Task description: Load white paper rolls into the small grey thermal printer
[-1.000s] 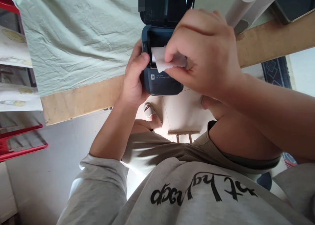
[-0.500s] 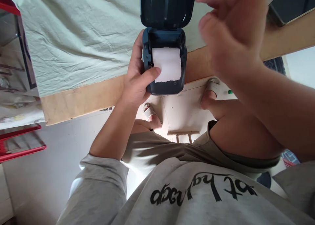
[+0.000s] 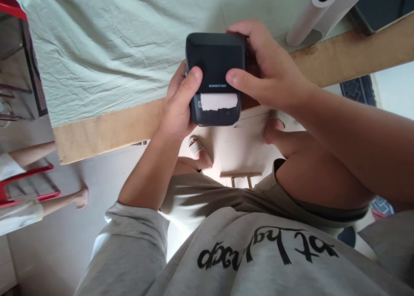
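Observation:
A dark label printer [image 3: 215, 61] marked NIIMBOT is held in front of me, over the table's front edge, with its lid down. A torn-edged strip of white paper [image 3: 219, 101] sticks out of the slot below the lid. My left hand [image 3: 181, 97] grips the printer's left side, its thumb on the lid. My right hand [image 3: 265, 65] holds the right side, thumb on the lid's lower right and fingers around the upper right corner. The paper inside is hidden by the lid.
A tall white paper roll [image 3: 310, 15] stands on the pale green tablecloth [image 3: 123, 37] at upper right, beside a dark flat object [image 3: 381, 4]. The wooden table edge [image 3: 110, 132] runs below. At left, another person's legs [image 3: 61, 203] show near a red chair [image 3: 29, 196].
The printer's lid has swung down shut over the paper. My right hand has come down and left onto the printer. Another person's legs have come into view at left.

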The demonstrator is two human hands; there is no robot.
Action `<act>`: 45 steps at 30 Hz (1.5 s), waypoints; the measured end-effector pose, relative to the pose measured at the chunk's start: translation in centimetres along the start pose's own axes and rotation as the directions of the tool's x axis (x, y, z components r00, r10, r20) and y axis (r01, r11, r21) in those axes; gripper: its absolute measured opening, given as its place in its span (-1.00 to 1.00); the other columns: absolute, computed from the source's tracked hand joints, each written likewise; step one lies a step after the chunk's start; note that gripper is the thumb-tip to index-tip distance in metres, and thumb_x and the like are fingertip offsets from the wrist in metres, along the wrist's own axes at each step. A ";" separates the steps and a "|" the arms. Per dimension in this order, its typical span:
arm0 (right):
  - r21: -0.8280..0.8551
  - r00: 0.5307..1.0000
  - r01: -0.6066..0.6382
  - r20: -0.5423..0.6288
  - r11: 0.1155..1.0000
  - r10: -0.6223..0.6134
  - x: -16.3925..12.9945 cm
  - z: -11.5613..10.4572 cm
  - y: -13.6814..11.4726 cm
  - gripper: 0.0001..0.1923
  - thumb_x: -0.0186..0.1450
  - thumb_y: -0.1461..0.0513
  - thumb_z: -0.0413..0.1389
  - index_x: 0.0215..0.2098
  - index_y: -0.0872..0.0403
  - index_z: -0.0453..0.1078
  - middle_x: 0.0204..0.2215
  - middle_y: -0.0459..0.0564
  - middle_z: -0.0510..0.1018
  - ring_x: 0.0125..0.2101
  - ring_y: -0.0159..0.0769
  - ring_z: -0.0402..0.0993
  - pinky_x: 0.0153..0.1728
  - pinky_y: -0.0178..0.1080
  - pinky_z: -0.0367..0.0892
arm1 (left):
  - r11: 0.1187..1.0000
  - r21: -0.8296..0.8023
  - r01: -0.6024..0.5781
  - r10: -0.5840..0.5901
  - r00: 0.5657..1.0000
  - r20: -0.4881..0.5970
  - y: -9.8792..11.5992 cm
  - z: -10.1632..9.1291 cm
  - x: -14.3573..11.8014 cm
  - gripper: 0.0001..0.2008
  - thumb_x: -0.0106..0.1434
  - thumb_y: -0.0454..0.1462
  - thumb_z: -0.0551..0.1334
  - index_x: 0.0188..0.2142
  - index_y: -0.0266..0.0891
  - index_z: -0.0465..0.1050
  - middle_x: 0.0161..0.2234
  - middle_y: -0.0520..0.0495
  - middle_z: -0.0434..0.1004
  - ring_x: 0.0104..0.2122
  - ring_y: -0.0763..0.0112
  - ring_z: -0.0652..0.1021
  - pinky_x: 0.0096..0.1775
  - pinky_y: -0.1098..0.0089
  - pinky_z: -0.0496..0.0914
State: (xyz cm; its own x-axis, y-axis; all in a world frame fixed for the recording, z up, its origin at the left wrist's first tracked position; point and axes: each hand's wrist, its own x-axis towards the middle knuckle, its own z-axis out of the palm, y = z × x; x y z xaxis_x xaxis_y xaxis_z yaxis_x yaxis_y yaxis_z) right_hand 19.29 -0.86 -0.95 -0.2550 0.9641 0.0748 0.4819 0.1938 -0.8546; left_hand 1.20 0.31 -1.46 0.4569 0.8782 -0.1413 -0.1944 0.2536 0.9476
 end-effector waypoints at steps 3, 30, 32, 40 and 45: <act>-0.054 1.000 -0.013 -0.005 0.998 0.013 0.1 0.0 0.2 -0.32 0.15 -0.06 -0.01 0.12 0.10 -0.01 -0.06 -0.04 0.29 -0.36 -0.68 0.24 -0.30 -0.51 0.25 | 1.000 0.007 0.009 -0.009 1.000 -0.017 0.3 0.4 -0.1 -0.67 0.15 -0.01 0.13 -0.17 -0.10 0.39 -0.40 -0.04 0.51 -0.03 0.10 0.43 -0.09 0.16 0.35; -0.191 0.978 0.208 0.056 0.959 -0.201 -0.2 -1.0 -0.2 -0.27 0.13 0.00 0.03 0.16 0.10 -0.07 0.08 0.02 0.11 0.07 -0.43 0.10 -0.03 -0.41 0.26 | 0.956 -0.292 -0.015 0.002 0.999 -0.047 -0.6 -0.7 0.9 -0.86 0.13 -0.31 0.04 -0.42 -0.19 0.36 -0.46 -0.03 0.35 -0.41 0.39 0.38 -0.28 0.34 0.32; -0.312 0.981 0.170 -0.038 0.935 -0.191 -0.5 -1.5 -1.2 -0.31 0.12 -0.03 0.02 0.11 0.14 0.03 0.05 0.04 0.13 -0.02 -0.44 0.19 -0.09 -0.39 0.28 | 0.964 -0.264 0.014 -0.034 0.997 -0.072 -0.4 -0.5 1.0 -0.85 0.13 -0.26 0.03 -0.41 -0.16 0.36 -0.38 -0.04 0.42 -0.26 0.26 0.44 -0.17 0.25 0.34; -0.115 0.929 0.035 -0.363 0.993 -0.075 -1.2 -1.5 -3.3 -0.67 0.28 0.08 -0.17 -0.09 0.08 0.16 -0.44 -0.17 0.30 -0.34 -0.64 0.37 -0.29 -0.46 0.23 | 0.983 -0.182 -0.015 0.014 1.000 -0.004 0.4 0.6 0.5 -0.80 0.16 -0.11 0.09 -0.33 -0.12 0.38 -0.17 -0.05 0.47 0.17 0.08 0.20 0.12 0.14 0.19; -0.493 0.945 0.009 -0.279 0.870 -0.168 -0.3 -1.1 -3.7 -0.72 0.25 0.15 -0.15 -0.23 0.12 0.28 -0.32 -0.16 0.41 -0.38 -0.61 0.36 -0.19 -0.38 0.32 | 0.990 -0.141 0.005 -0.002 1.000 0.016 0.4 0.3 0.4 -0.77 0.22 -0.15 0.03 -0.22 -0.13 0.37 -0.17 -0.03 0.47 0.16 0.14 0.19 0.18 0.19 0.12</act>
State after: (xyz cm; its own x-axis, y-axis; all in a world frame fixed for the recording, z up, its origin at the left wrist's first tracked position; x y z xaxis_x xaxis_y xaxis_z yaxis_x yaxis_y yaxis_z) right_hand 18.55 -1.64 2.75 -0.0883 0.9296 0.3579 0.8301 0.2673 -0.4893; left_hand 1.59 0.57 -1.08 0.4715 0.8709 -0.1388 -0.3132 0.3125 0.8968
